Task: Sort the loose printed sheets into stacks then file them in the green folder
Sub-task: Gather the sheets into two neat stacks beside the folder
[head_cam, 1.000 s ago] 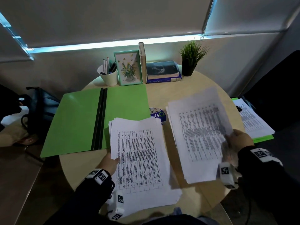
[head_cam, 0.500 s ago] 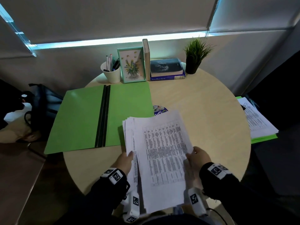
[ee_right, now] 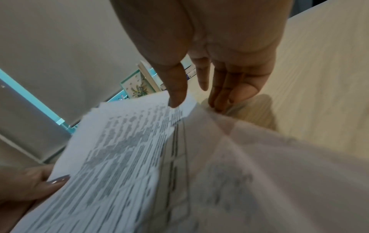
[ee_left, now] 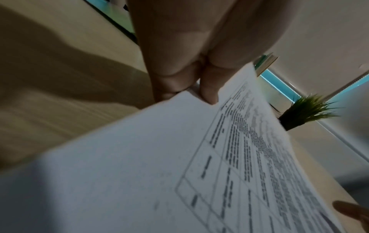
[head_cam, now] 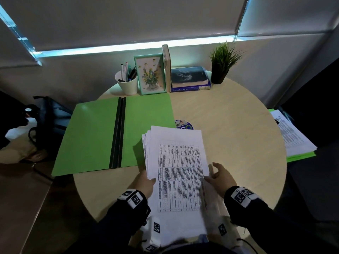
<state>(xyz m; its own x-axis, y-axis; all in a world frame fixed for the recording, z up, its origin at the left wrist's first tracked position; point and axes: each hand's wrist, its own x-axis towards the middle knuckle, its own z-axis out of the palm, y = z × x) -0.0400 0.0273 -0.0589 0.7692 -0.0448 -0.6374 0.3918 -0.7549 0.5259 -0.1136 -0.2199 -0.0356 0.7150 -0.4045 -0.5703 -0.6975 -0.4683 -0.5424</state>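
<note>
One stack of printed sheets (head_cam: pixel 176 171) with tables on them is held over the near edge of the round table (head_cam: pixel 229 125). My left hand (head_cam: pixel 145 182) grips its left edge; in the left wrist view the thumb and fingers (ee_left: pixel 207 93) pinch the sheets (ee_left: pixel 159 157). My right hand (head_cam: pixel 218 177) is at the right edge with fairly straight fingers. In the right wrist view its thumb rests on the top sheet (ee_right: pixel 123 157) and its fingers (ee_right: pixel 217 100) touch a sheet that curls down. The green folder (head_cam: pixel 91 136) lies open flat on the left, with nothing on it.
At the table's back stand a white pen cup (head_cam: pixel 126 85), a framed flower picture (head_cam: pixel 150 74), books (head_cam: pixel 189 77) and a small potted plant (head_cam: pixel 222 63). A round disc (head_cam: pixel 183 124) peeks out behind the stack. Off the right edge lies another paper pile (head_cam: pixel 291 138) on a green folder.
A second ago each hand held its own stack. My right hand carried its stack left onto the other, and both hands now hold one stack nearer my body.
</note>
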